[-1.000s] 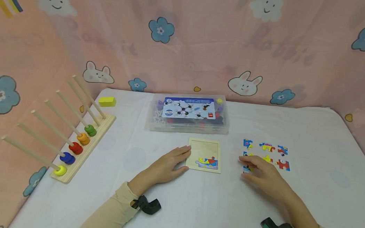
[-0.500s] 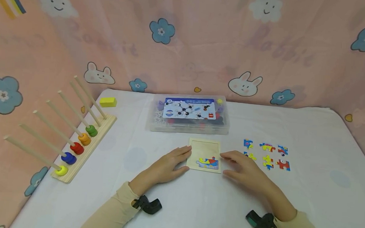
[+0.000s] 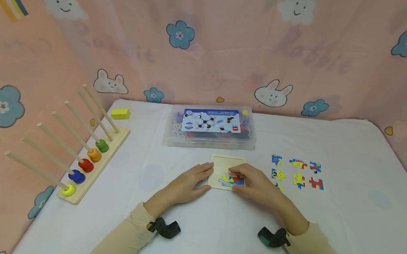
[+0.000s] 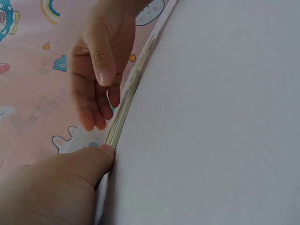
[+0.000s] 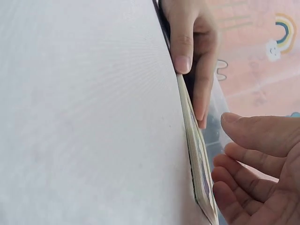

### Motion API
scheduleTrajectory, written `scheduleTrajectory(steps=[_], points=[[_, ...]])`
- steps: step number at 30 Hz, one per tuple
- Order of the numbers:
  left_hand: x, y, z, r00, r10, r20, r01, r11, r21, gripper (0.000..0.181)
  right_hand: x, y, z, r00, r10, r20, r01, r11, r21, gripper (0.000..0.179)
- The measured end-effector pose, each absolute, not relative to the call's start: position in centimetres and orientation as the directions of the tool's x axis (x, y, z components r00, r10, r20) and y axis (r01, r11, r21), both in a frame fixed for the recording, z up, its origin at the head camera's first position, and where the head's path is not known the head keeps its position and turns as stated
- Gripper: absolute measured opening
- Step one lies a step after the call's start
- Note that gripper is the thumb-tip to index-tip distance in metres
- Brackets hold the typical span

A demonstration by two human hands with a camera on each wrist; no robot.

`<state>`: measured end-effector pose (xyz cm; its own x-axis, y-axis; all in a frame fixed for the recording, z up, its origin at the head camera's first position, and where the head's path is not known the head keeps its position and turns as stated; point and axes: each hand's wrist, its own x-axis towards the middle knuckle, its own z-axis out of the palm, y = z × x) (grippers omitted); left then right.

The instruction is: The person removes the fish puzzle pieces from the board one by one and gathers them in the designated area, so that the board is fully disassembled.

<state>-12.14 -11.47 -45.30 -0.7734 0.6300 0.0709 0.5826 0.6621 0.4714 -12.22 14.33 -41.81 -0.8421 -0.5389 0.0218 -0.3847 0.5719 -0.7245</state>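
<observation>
A square wooden puzzle tray [image 3: 218, 163] lies flat, with a few joined jigsaw pieces [image 3: 226, 180] in its lower right. My left hand [image 3: 187, 184] rests at the tray's left edge, fingers extended and thumb by the near corner; its thumb [image 4: 101, 159] touches the edge in the left wrist view. Over the tray's right side is my right hand [image 3: 259, 185], thumb and fingers apart, covering part of the joined pieces. Nothing shows between its thumb [image 5: 248, 131] and loosely bent fingers in the right wrist view.
Several loose puzzle pieces [image 3: 299, 180] lie to the right; my right hand partly covers the nearest. Behind the tray sits a clear plastic box [image 3: 209, 140]. A wooden peg stand [image 3: 97, 167] with coloured rings and a yellow block [image 3: 120, 113] are at the left.
My right hand has moved left from the loose pieces to above the tray's right side, uncovering pieces it overlapped. The left hand has stayed at the tray's edge.
</observation>
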Motion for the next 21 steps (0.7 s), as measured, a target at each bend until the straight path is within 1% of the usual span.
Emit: scheduleTrajectory(steps=[6,13,21], points=[[-12.2,-11.6,-45.4,-0.773,0.63,0.081,0.586,0.658,0.472,0.058,-12.3,13.2,-42.1,-0.838,-0.545,-0.011,-0.381,0.6,-0.703,0.046],[-12.1,-11.5,-45.2,-0.77,0.632,0.083,0.588,0.653,0.477,0.057,-12.0,13.0,-42.3,-0.841,-0.541,-0.01,-0.385,0.611,-0.691,0.043],[-12.0,-11.5,-45.2,-0.776,0.625,0.083,0.581,0.659,0.477,0.057,-11.8,12.5,-43.0,-0.85,-0.527,0.02,-0.398,0.617,-0.679,0.042]])
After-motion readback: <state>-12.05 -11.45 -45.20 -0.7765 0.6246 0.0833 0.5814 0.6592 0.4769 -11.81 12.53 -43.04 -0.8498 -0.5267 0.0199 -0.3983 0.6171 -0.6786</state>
